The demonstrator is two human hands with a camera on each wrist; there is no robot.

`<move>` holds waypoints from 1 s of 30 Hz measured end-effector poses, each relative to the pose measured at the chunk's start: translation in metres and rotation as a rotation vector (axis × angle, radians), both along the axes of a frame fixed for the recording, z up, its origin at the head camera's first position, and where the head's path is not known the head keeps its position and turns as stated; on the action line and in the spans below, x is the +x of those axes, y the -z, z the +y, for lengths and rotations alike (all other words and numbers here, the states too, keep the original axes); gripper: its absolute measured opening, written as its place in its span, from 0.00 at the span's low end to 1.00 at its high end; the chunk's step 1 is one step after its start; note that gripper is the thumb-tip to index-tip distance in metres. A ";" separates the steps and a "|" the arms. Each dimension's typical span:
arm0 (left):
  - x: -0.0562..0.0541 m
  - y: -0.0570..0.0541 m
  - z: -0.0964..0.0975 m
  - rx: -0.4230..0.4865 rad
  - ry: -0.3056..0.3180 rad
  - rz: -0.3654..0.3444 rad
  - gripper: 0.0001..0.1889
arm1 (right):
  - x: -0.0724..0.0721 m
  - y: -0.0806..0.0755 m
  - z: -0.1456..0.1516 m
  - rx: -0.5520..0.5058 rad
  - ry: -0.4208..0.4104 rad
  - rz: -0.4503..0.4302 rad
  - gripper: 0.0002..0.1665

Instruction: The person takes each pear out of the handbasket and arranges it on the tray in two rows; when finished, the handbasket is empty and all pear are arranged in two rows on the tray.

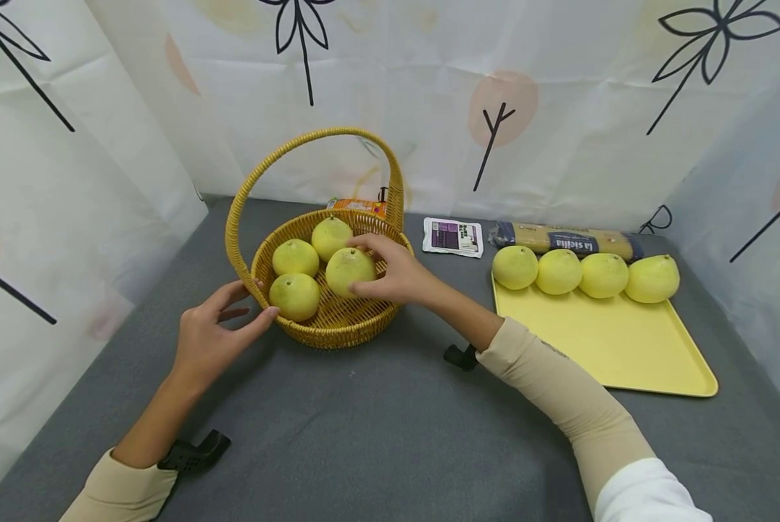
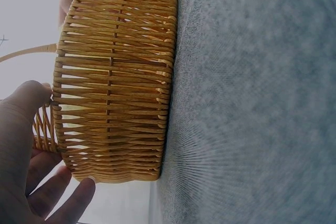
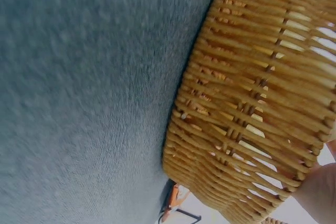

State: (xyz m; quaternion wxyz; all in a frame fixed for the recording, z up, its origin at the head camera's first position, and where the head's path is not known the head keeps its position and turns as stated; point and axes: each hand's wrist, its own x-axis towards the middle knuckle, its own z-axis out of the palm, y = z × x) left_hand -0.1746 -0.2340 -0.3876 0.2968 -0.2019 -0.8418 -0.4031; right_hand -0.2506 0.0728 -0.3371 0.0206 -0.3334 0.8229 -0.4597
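A wicker basket (image 1: 338, 337) with a tall arched handle stands at the back left, several yellow pomelos inside. My right hand (image 1: 393, 272) reaches over its right rim and holds one pomelo (image 1: 349, 272) between thumb and fingers. Beside that fruit lie a back pomelo (image 1: 331, 238), a left pomelo (image 1: 295, 258) and a front pomelo (image 1: 295, 296). My left hand (image 1: 214, 330) grips the basket's left rim near the handle's foot; in the left wrist view its thumb (image 2: 31, 95) lies at the rim. In the right wrist view, the wicker wall hides most of the right hand.
On the right, a yellow tray (image 1: 625, 355) has several pomelos (image 1: 559, 272) in a row along its back edge. Behind it lies a long pasta packet (image 1: 566, 238). A white and purple pouch (image 1: 453, 237) lies between basket and tray. An orange packet (image 1: 359, 206) sits behind the basket.
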 end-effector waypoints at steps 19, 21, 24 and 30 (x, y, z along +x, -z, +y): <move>0.000 0.001 0.000 -0.009 -0.015 -0.016 0.26 | 0.030 -0.007 0.023 -0.193 -0.010 -0.086 0.37; 0.000 0.001 0.000 -0.011 -0.015 -0.015 0.26 | 0.032 -0.008 0.027 -0.205 -0.014 -0.079 0.37; 0.000 0.001 0.000 -0.012 -0.013 -0.009 0.26 | 0.036 -0.011 0.033 -0.213 -0.013 -0.071 0.37; -0.001 0.001 -0.001 -0.002 -0.005 -0.002 0.26 | 0.044 -0.018 0.045 -0.216 0.007 -0.072 0.37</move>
